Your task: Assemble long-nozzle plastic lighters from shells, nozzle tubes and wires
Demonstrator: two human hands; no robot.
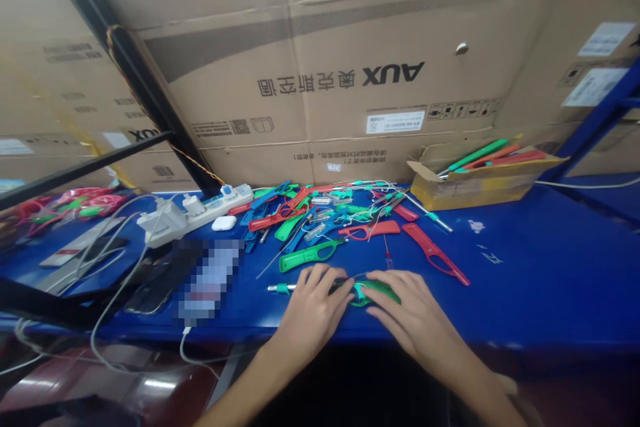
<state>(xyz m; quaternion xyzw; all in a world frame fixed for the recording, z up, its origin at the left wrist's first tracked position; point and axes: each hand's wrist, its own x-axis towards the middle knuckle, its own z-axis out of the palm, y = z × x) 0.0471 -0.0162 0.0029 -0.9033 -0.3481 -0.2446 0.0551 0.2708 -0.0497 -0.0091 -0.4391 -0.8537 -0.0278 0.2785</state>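
Near the front edge of the blue table, both hands are on a green lighter (385,291) with a metal tube that sticks out to the left. My left hand (319,300) has its fingers closed around the tube and the dark middle part. My right hand (407,307) holds the green handle, thumb and fingers on either side of it. Small inner parts between the fingertips are partly hidden. Just behind the hands lie a green handle shell (307,256) and a small screwdriver (389,257).
Red, green and blue shells and metal tubes are heaped behind the hands. A red shell (435,253) lies to the right. At the back right stands an open cardboard box (470,193). A power strip (215,208), cables and phones occupy the left.
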